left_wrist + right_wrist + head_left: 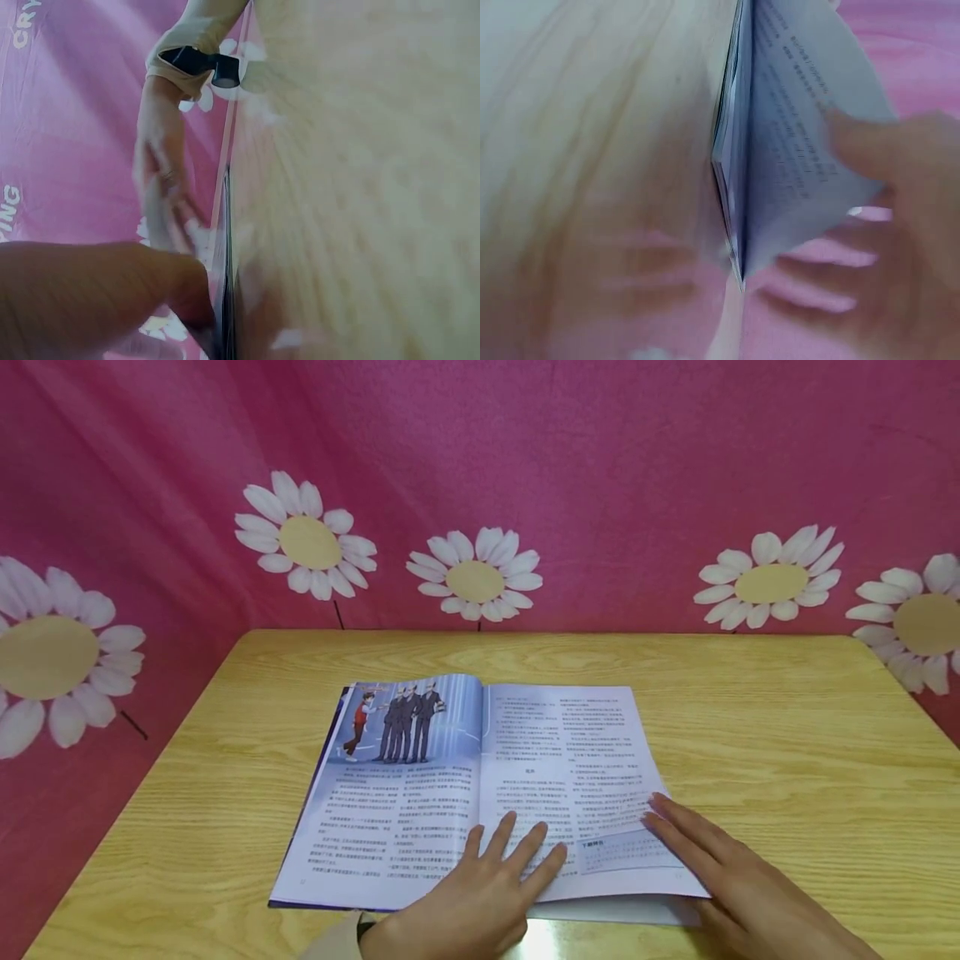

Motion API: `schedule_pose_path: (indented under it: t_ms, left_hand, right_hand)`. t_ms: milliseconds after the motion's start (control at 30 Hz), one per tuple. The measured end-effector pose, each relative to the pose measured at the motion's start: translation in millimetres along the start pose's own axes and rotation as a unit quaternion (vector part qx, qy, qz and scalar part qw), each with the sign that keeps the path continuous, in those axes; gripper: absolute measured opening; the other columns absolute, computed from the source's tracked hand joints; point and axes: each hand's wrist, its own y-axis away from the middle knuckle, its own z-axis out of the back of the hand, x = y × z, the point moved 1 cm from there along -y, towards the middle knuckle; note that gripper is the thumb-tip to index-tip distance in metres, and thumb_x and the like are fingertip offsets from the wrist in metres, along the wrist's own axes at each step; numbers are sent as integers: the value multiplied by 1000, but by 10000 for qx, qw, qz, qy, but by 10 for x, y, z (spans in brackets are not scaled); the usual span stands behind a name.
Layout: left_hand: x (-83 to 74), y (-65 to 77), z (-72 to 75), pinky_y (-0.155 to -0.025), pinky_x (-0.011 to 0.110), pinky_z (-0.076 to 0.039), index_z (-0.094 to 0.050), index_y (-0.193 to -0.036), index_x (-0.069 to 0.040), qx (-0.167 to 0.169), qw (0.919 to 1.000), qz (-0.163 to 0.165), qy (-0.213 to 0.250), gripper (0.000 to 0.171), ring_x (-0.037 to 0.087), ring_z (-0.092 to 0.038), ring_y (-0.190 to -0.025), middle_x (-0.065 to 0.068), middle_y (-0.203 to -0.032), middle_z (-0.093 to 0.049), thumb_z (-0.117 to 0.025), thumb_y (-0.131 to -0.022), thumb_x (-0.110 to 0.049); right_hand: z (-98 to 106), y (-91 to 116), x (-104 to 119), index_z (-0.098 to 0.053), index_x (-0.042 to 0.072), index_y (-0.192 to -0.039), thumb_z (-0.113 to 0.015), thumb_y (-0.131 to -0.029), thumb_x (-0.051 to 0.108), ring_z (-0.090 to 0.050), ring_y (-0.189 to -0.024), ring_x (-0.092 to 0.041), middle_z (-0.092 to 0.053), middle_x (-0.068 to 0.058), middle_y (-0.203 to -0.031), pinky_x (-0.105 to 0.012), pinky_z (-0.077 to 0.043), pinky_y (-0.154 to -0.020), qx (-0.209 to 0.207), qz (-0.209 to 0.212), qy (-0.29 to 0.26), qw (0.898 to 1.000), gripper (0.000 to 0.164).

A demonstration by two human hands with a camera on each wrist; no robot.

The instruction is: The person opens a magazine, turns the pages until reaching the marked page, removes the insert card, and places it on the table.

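Note:
An open magazine [408, 806] lies on the wooden table, with a colour illustration at the top of its left side. My left hand [480, 889] rests on the lower part near the spine, its fingers spread over the print. At the lower right corner, my right hand [742, 877] pinches a magazine page [600, 768], fingers on top and thumb underneath. In the right wrist view the page [795, 112] stands lifted away from the stack below, with the thumb against its printed underside. The left wrist view shows the magazine edge-on beside my left hand [105, 292].
The pale wooden table [225, 760] extends around the magazine on every side. Behind and to the sides hangs a pink cloth [600, 460] with large white daisies. A dark wrist device [202, 64] sits at the right sleeve.

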Motion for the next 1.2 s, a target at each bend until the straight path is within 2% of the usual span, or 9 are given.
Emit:
schedule_pose_path:
  t_ms: [167,267,433,567,733,800,933,1033,1200]
  left_hand:
    - [-29,-1,-46,-92,53,-46,-36,-148,-15,-446,9983,218,-316,73,41,-40,-133,12,-147,-41,-68,-84,-25]
    - [-25,-10,-51,-92,51,-47,-36,-148,-12,-581,9974,307,-308,75,41,-40,-132,15,-147,-41,-69,-82,-24]
    - [-12,-31,-51,-93,51,-47,-35,-148,-9,-569,9975,408,-115,72,42,-41,-130,17,-146,-41,-67,-85,-22]
    - [-2,-41,-62,-94,51,-46,-32,-149,-8,-542,9973,504,21,74,41,-41,-131,17,-147,-39,-67,-86,-23]
    - [-11,-52,-82,-96,49,-45,-27,-150,-6,-651,9956,671,-16,83,44,-39,-131,18,-148,-36,-70,-82,-22]
    - [-16,-59,-85,-98,49,-44,-25,-151,-4,-674,9948,758,-39,86,45,-38,-132,19,-148,-35,-71,-80,-20]
    - [-17,-71,-79,-100,49,-42,-22,-151,-3,-631,9938,915,92,91,46,-36,-133,21,-150,-31,-72,-75,-12]
    - [-14,-69,-71,-99,51,-42,-21,-152,-4,-650,9930,951,280,94,45,-34,-134,20,-152,-28,-72,-73,-7]
    - [1,-48,-54,-93,53,-46,-23,-152,-7,-959,9909,836,443,94,44,-36,-133,19,-153,-27,-71,-72,0]
  right_hand:
    - [103,-9,39,-43,22,-147,-83,-63,3,-38,-132,-2,-41,4,-149,-7,-30,-96,-842,742,-136,9936,95]
    - [134,-3,62,-46,20,-145,-83,-62,-1,-39,-129,4,-44,4,-147,-3,-27,-95,-960,901,-374,9906,93]
    - [124,-7,67,-42,29,-147,-83,-69,18,-51,-124,-16,-40,8,-150,-25,-46,-93,-464,356,-43,9983,89]
    - [96,-18,38,-37,34,-149,-82,-72,27,-42,-132,-30,-33,7,-154,-50,-47,-90,16,22,43,10000,89]
    - [105,-20,29,-37,33,-149,-82,-71,22,-35,-138,-26,-32,8,-154,-49,-50,-87,-266,407,85,9988,91]
    - [121,-22,34,-40,31,-148,-81,-73,24,-32,-140,-19,-35,8,-153,-34,-49,-91,-530,691,133,9961,85]
    - [131,-32,20,-49,22,-143,-49,-98,40,-23,-143,-12,-41,1,-150,-12,-25,-104,-1046,1357,111,9851,49]
    - [119,-38,5,-51,19,-142,-23,-101,47,-21,-144,-14,-43,-3,-149,-9,-10,-107,-1191,1568,117,9803,57]
    - [91,-24,-16,-44,25,-146,-57,-95,40,-23,-143,-14,-38,1,-152,-5,-5,-106,-808,948,301,9917,55]
